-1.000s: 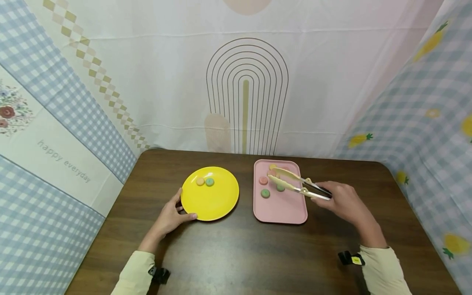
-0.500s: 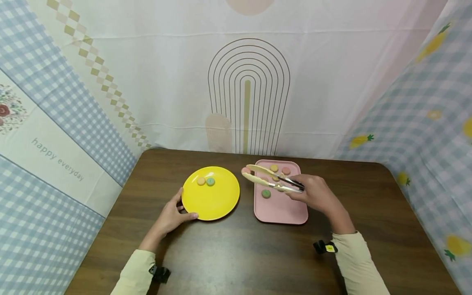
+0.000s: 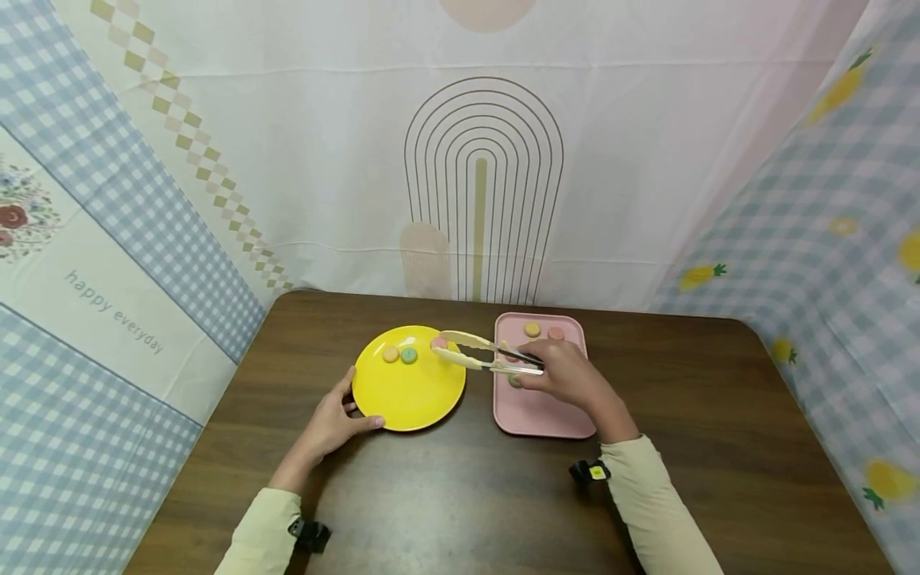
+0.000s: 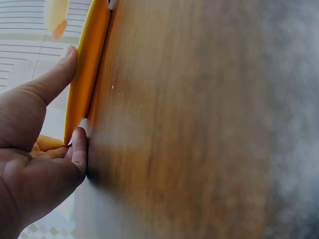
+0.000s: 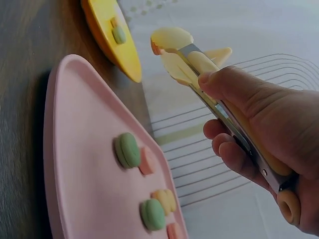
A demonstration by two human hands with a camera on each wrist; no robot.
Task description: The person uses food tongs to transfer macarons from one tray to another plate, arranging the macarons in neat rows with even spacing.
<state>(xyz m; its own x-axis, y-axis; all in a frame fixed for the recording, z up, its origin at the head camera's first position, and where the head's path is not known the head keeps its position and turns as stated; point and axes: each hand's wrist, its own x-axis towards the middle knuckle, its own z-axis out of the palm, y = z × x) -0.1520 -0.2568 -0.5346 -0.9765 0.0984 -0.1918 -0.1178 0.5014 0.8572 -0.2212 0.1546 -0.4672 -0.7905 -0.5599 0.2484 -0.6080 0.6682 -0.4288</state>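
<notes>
My left hand (image 3: 332, 421) grips the yellow plate (image 3: 410, 399) at its left rim, thumb on the near edge; in the left wrist view the other fingers curl at the rim. On the plate lie a light-orange macaron (image 3: 390, 354) and a green macaron (image 3: 409, 355). My right hand (image 3: 568, 371) holds a pair of tongs (image 3: 467, 361) with cream-coloured tips. A pink macaron (image 3: 439, 343) is pinched between the tips, above the plate's right side. In the right wrist view, the tongs (image 5: 239, 132) lie between thumb and curled fingers.
Right of the plate is a pink tray (image 3: 542, 419), partly under my right hand. It bears several macarons, among them a yellow one (image 3: 532, 329), a pink one (image 3: 557, 334) and a green one (image 5: 128, 150). Patterned cloth hangs behind the brown wooden table (image 3: 446, 495).
My right hand has moved left from the tray, carrying the pink macaron in the tongs to above the plate. The left hand has stayed on the plate's rim.
</notes>
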